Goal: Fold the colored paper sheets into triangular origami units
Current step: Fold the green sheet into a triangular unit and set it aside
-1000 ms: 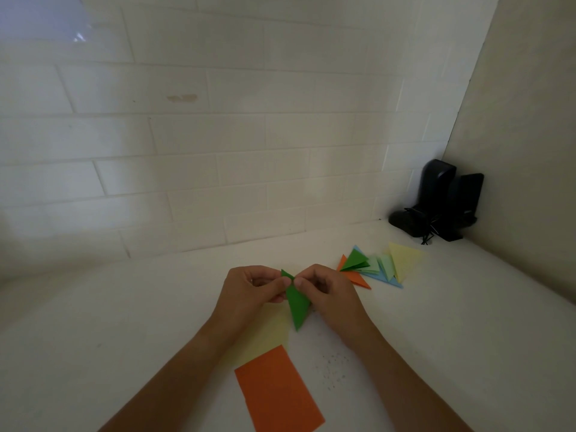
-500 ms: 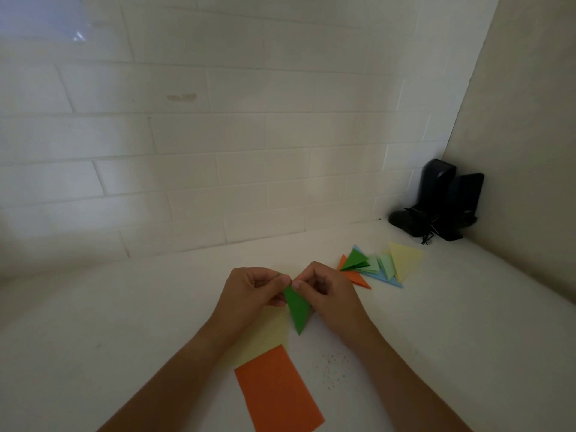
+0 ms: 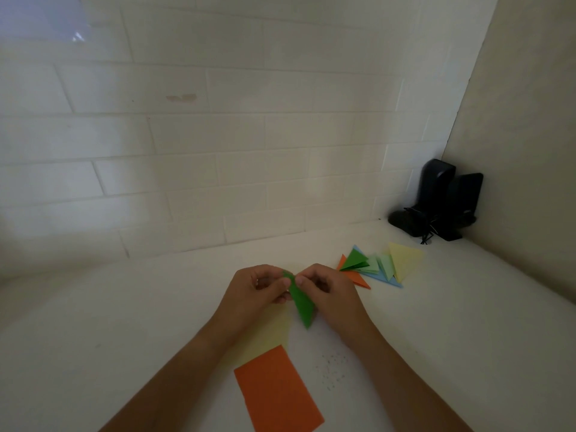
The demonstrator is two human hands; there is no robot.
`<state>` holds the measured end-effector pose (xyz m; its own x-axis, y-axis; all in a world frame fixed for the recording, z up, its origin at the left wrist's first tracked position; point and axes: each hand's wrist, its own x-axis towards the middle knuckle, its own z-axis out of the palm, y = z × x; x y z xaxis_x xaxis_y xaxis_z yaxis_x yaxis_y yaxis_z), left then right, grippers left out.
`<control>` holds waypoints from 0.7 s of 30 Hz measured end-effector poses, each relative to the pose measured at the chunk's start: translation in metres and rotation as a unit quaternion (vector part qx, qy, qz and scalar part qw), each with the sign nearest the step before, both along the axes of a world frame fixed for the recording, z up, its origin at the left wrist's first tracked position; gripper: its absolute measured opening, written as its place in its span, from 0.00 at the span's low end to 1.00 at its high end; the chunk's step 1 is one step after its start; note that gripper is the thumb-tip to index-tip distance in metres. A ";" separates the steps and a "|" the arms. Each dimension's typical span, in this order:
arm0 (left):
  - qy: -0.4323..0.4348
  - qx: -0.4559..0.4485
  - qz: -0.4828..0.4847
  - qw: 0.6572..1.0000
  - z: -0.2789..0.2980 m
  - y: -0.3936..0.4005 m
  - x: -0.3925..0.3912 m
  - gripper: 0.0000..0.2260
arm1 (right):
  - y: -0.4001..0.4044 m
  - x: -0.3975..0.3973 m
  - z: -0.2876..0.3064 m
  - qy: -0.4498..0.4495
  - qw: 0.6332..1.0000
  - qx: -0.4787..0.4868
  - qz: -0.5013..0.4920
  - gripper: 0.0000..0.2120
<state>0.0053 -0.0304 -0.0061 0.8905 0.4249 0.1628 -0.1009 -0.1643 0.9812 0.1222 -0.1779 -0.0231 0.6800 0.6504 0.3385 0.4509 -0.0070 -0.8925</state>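
A dark green folded paper piece [image 3: 301, 304] hangs point-down between my two hands above the white surface. My left hand [image 3: 255, 291] pinches its upper left edge with thumb and fingers. My right hand [image 3: 327, 294] pinches its upper right edge, fingertips nearly meeting the left ones. Beneath my left wrist lies a flat pale yellow sheet [image 3: 268, 335], partly hidden. An orange rectangular sheet [image 3: 277, 391] lies flat in front of it, closest to me.
A pile of folded triangular units [image 3: 374, 266] in orange, green, pale green, blue and yellow lies to the right. Two black speakers [image 3: 439, 204] with a cable stand in the back right corner. A white brick wall [image 3: 218, 135] rises behind the surface.
The green piece has narrowed as its two sides came closer together between my fingertips. Both hands stayed in place.
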 end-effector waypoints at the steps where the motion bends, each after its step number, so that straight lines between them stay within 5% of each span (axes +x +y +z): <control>1: 0.005 -0.005 0.011 1.000 -0.001 0.000 0.000 0.06 | 0.000 0.000 0.000 0.000 1.000 -0.001 -0.006 0.07; 13: -0.009 -0.029 0.037 0.999 0.001 0.001 0.000 0.05 | -0.001 -0.002 0.005 -0.005 1.000 -0.016 0.005 0.07; 21: -0.017 0.009 0.002 1.000 0.004 0.001 -0.001 0.08 | -0.003 -0.006 0.008 0.087 0.996 0.002 0.025 0.03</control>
<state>0.0043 -0.0296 -0.0018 0.8831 0.4245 0.1999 -0.1327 -0.1827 0.9742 0.1163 -0.1808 -0.0151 0.6955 0.6837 0.2209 0.2885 0.0158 -0.9573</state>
